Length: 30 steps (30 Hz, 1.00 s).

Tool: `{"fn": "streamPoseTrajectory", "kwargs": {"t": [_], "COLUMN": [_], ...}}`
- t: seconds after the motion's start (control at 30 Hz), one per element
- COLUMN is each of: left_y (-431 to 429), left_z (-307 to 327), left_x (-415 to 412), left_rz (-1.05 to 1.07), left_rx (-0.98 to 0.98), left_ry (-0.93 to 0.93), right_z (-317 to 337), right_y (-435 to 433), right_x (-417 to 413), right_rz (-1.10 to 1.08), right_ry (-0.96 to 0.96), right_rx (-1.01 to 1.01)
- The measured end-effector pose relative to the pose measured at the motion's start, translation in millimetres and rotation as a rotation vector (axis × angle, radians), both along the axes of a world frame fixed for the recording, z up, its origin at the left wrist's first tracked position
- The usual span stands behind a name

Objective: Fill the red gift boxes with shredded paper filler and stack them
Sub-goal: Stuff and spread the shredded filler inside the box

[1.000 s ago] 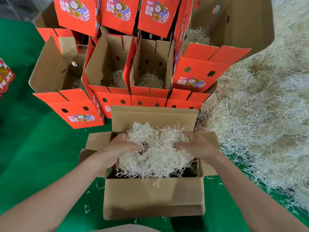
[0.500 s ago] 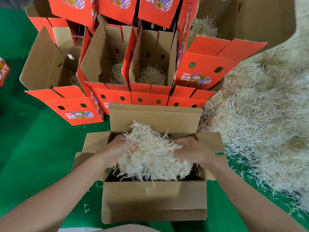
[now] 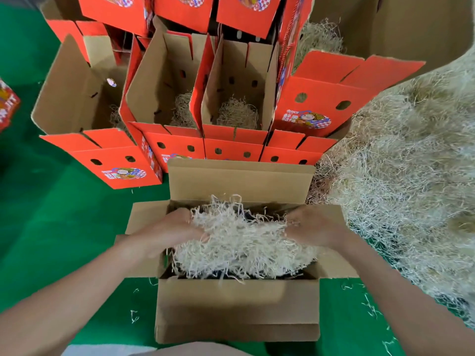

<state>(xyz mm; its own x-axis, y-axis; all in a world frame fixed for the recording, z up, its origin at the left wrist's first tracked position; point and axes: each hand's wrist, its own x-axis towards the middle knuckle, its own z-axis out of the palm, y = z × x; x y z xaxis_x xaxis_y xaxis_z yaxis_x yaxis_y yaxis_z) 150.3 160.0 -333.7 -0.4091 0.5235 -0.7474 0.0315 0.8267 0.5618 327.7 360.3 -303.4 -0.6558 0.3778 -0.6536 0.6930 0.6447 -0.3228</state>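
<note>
**A:** How far along is the job?

**B:** Somewhere in the middle, I'd judge. The box (image 3: 236, 307) in front of the person stands on the green floor (image 3: 51, 227) with its flaps folded out. A wad of shredded paper (image 3: 244, 242) sits in its mouth and is not pressed down yet, since dark space shows beneath it.

**A:** And the hands?

**B:** The left hand (image 3: 177, 227) has its fingers curled into the left edge of the wad. The right hand (image 3: 313, 224) is somewhat blurred, but it grips the right edge the same way. Both are at the box's opening.

**A:** What looks finished?

**B:** The red boxes (image 3: 164, 80) just behind are stacked in rows with their open ends facing the camera. Each one I can see into has a nest of filler at the bottom, so those seem filled and placed.

**A:** What's left?

**B:** This wad needs tucking in, and then this box joins the stack. A big pile (image 3: 406, 176) of loose filler lies on the right, against the stack, so there is plenty of supply. I cannot tell how many boxes remain.
</note>
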Motion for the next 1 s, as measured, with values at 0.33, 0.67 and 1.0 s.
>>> {"fn": "streamPoseTrajectory", "kwargs": {"t": [0.33, 0.67, 1.0], "left_y": [20.0, 33.1, 14.4], "left_z": [-4.1, -58.6, -30.9], "left_x": [13.5, 19.9, 14.9], "left_rz": [-0.610, -0.588, 0.233], "left_rx": [-0.109, -0.353, 0.118], "left_ry": [0.346, 0.351, 0.096], "right_z": [0.1, -99.6, -39.4], "right_y": [-11.9, -24.1, -35.6], "right_x": [-30.6, -47.5, -51.1], "right_rz": [0.264, 0.207, 0.155], "right_ry": [-0.153, -0.349, 0.131], "right_rx": [0.072, 0.018, 0.089]}}
